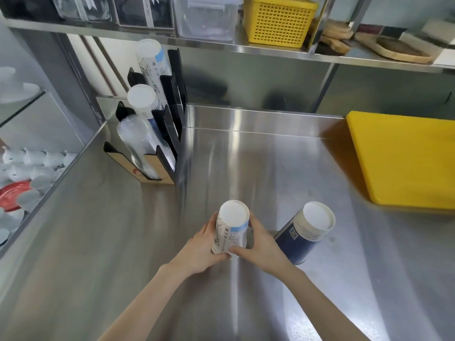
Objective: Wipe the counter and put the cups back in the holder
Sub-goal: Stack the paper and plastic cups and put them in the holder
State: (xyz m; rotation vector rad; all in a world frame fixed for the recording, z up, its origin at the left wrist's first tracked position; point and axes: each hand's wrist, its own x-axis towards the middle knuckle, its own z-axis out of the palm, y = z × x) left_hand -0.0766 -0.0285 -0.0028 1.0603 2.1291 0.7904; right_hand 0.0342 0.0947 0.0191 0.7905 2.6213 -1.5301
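Note:
A stack of white paper cups with blue and black print (231, 227) stands upside down near the front of the steel counter (258, 163). My left hand (199, 249) and my right hand (261, 247) both grip it from either side. Just to the right, a stack of dark blue cups (302, 235) stands upside down, untouched. The black cup holder (170, 134) stands at the counter's back left. It holds a clear plastic cup stack (138, 141) in front and two white printed cup stacks (142, 99) (151, 60) behind.
A yellow cutting board (403, 158) lies at the right of the counter. A steel shelf (270, 49) above carries a yellow basket (278, 20), a clear lidded box (206, 16) and wooden boards. White crockery and a red plate (14, 193) sit below at the left.

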